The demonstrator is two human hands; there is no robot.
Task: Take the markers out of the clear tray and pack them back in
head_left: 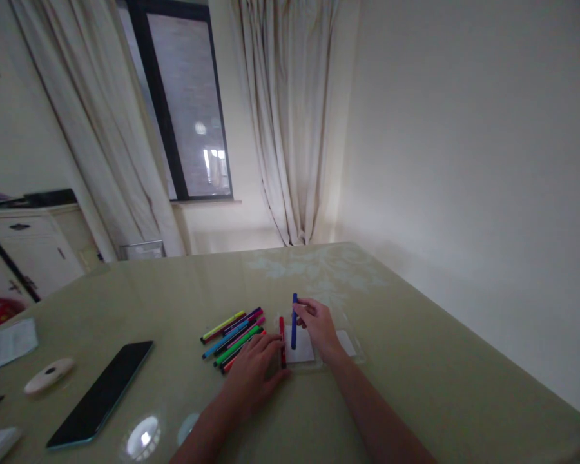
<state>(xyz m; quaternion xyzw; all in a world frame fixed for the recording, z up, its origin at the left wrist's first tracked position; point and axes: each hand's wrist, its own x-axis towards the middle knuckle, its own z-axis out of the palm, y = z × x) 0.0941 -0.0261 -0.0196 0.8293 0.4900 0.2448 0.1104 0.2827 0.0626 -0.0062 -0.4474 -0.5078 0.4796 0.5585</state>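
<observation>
My right hand (321, 327) holds a blue marker (294, 320) by its upper part, over a clear plastic pouch (352, 345) with a white card inside. A red marker (282, 340) lies on the pouch's left side. My left hand (254, 374) rests flat on the table, its fingertips touching the red marker and the near ends of a loose row of coloured markers (234, 332): yellow, purple, blue, green, pink and others, fanned out to the left.
A dark phone (101, 393) lies face up at the left. A small white oval object (49, 375) and folded white paper (7, 345) sit further left. The table (415, 386) meets a wall on the right; curtains and a window stand behind.
</observation>
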